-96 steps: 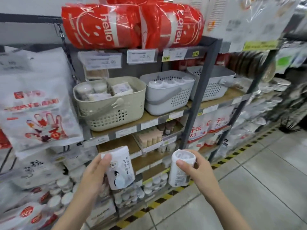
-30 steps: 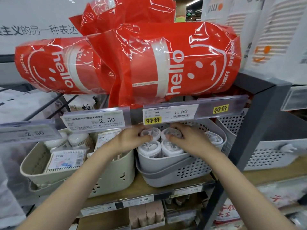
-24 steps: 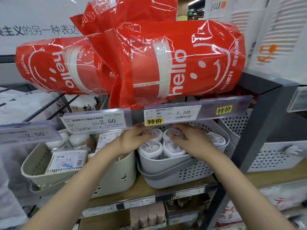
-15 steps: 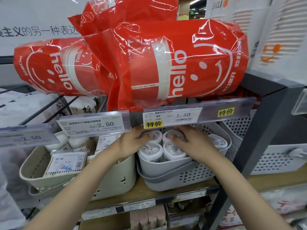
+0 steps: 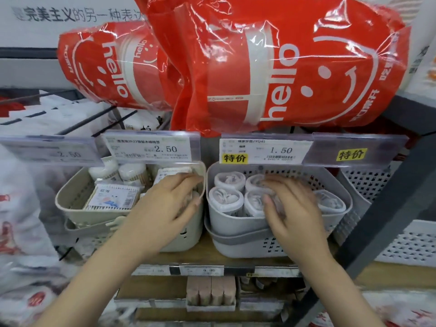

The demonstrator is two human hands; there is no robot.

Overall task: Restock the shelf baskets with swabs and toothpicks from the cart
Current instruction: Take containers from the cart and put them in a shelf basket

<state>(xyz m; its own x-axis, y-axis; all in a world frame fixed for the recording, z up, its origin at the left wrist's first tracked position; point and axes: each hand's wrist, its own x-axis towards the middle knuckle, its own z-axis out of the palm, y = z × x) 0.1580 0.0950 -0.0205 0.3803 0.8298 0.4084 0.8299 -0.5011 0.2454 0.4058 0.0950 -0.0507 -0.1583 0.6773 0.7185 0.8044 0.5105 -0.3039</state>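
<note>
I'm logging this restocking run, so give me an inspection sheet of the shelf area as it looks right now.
Surface: wooden shelf carries three baskets side by side.
Job's things: beige basket holds swab tubs and flat swab packs; grey basket holds upright white tubs.
Clutter: red hello bags above; price tags read 2.50 and 1.50.
Hands: left hand over the beige basket, right hand over the tubs; grip blurred.
Cables: nothing seen.
Surroundings: white basket at right, stocked shelf below.
</note>
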